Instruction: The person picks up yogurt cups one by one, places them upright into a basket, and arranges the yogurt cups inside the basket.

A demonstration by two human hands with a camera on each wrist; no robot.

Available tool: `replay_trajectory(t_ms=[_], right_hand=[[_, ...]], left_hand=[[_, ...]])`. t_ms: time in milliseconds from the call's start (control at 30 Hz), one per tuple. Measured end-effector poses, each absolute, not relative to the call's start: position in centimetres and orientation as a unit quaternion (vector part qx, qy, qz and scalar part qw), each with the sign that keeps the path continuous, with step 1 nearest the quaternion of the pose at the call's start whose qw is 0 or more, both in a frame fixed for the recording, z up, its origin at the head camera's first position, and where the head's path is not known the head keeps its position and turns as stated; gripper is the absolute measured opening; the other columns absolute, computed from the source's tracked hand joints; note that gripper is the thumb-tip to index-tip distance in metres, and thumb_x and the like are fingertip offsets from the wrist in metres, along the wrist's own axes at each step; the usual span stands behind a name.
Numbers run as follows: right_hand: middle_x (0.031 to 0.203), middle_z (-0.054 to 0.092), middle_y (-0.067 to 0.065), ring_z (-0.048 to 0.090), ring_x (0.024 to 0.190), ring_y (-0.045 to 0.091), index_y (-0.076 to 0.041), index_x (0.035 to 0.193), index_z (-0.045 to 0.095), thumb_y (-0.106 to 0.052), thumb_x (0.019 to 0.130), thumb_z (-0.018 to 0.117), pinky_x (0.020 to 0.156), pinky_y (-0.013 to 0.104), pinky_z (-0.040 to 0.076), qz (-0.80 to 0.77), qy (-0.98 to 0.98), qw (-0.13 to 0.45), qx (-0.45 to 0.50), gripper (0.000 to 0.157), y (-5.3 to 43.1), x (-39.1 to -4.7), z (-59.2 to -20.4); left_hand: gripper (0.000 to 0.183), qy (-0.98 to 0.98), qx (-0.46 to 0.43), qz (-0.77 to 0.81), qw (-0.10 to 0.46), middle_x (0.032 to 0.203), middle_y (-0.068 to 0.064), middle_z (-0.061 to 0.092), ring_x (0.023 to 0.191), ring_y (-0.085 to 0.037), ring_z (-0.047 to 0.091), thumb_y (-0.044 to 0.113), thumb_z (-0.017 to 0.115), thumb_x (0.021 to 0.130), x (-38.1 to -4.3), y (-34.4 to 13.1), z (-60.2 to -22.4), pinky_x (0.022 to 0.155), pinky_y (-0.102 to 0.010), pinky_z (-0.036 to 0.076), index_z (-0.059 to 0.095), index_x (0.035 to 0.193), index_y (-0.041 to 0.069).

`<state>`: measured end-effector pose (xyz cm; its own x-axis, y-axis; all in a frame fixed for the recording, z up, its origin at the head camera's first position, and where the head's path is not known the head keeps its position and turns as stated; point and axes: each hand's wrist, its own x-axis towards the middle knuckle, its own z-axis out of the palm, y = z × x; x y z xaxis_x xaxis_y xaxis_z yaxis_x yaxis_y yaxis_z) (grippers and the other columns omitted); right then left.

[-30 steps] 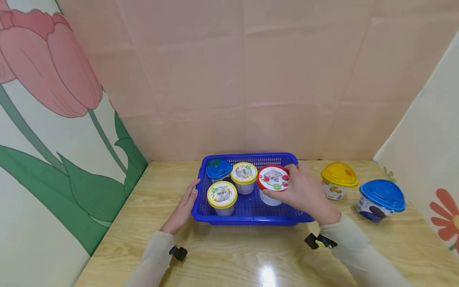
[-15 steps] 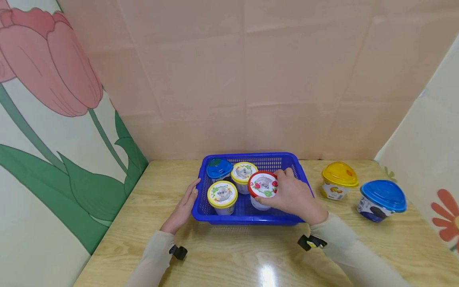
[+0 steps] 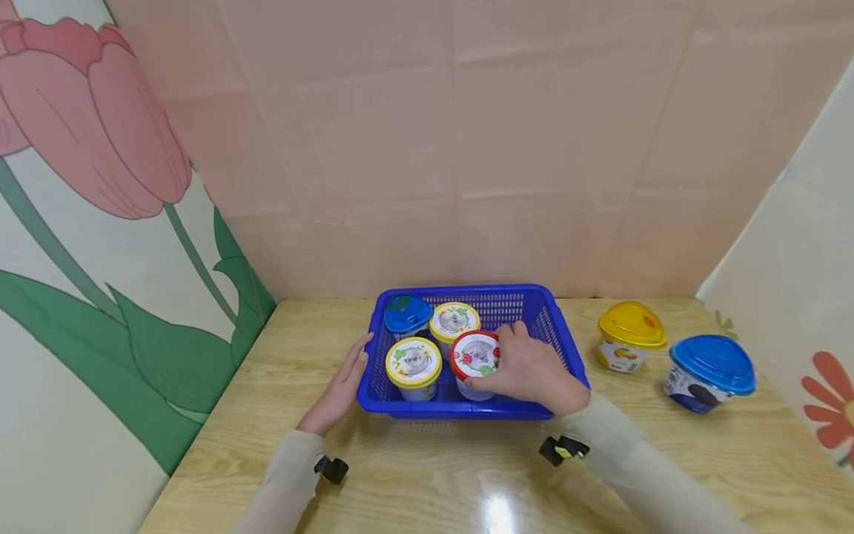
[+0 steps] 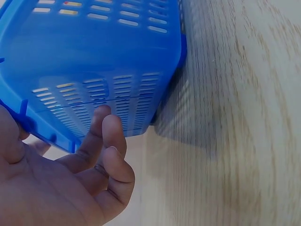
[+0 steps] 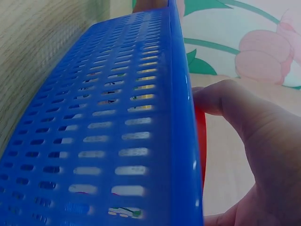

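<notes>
My right hand (image 3: 530, 371) grips a white tub with a red-rimmed, strawberry-printed lid (image 3: 475, 354), thumb in front and fingers behind. The tub is low inside the blue plastic basket (image 3: 507, 409), near its front wall. In the right wrist view, the basket's slotted wall hides most of the tub, and the thumb (image 5: 235, 106) is at the red lid's edge. My left hand (image 3: 342, 389) rests at the basket's left rim; in the left wrist view its fingers (image 4: 115, 141) lie loosely bent along the outside wall.
Two yellow-rimmed tubs, one at the front left (image 3: 414, 363) and one behind it (image 3: 454, 320), share the basket with a blue-lidded tub (image 3: 408, 314). Right of the basket, a yellow-lidded tub (image 3: 631, 334) and another blue-lidded tub (image 3: 711, 371) stand on the wooden table (image 3: 427, 475).
My right hand has carried the red-lidded tub left and toward the basket's front, beside the front yellow-rimmed tub. The left hand and basket have stayed in place.
</notes>
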<state>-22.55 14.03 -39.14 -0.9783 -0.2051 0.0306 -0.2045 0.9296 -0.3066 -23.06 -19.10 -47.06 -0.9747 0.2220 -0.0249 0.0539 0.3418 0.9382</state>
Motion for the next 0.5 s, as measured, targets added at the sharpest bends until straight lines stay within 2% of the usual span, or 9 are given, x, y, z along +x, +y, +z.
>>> replay_trajectory(t_ms=[167, 500], right_hand=[[0.104, 0.053, 0.014, 0.057, 0.074, 0.025, -0.002, 0.122, 0.055, -0.076, 0.063, 0.075, 0.063, 0.042, 0.054, -0.156, 0.981, 0.008, -0.113, 0.097, 13.6, -22.6, -39.6], [0.104, 0.053, 0.014, 0.056, 0.073, 0.024, -0.001, 0.121, 0.058, -0.076, 0.060, 0.078, 0.062, 0.041, 0.053, -0.150, 0.979, 0.012, -0.134, 0.099, 12.9, -22.7, -39.8]], left_hand=[[0.048, 0.817, 0.077, 0.567, 0.078, 0.167, 0.000, 0.016, 0.151, -0.035, 0.022, 0.052, 0.024, 0.108, -22.9, -19.1, -46.9, 0.116, -0.064, 0.020, 0.021, 0.156, 0.046], [0.049, 0.820, 0.086, 0.561, 0.069, 0.167, -0.005, 0.017, 0.149, -0.038, 0.025, 0.051, 0.023, 0.109, -23.1, -19.1, -47.0, 0.114, -0.065, 0.022, 0.020, 0.157, 0.043]])
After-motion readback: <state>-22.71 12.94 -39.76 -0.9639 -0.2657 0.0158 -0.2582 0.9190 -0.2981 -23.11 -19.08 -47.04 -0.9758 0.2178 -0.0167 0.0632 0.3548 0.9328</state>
